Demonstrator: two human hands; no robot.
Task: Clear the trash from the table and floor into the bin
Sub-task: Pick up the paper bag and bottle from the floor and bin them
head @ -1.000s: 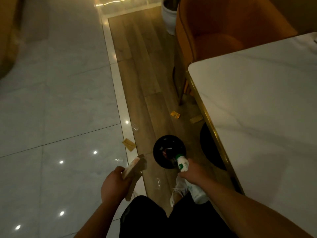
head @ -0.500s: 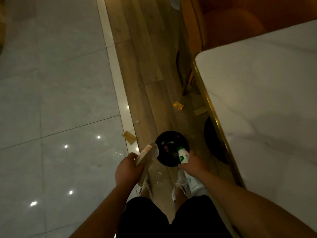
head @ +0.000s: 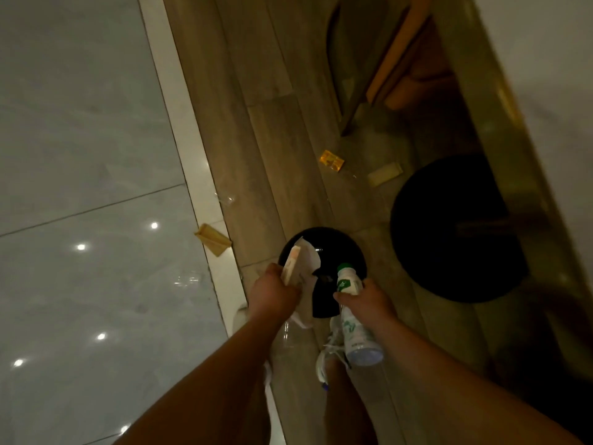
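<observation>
A small round black bin stands on the wooden floor strip just ahead of my feet. My left hand grips a wad of paper and a flat wrapper at the bin's left rim. My right hand holds a white plastic bottle with a green cap by its neck, the cap pointing over the bin's right rim. Loose on the floor lie a tan folded wrapper, an orange packet, a pale flat wrapper and a clear plastic scrap.
The table's round black base sits right of the bin, under the white table top with its gold edge. An orange chair stands beyond. Glossy grey tiles cover the left. My white shoe is below the bottle.
The view has tilted down and closed in on the bin. Both hands have moved forward to the bin's rim, the left one bringing its paper over the opening.
</observation>
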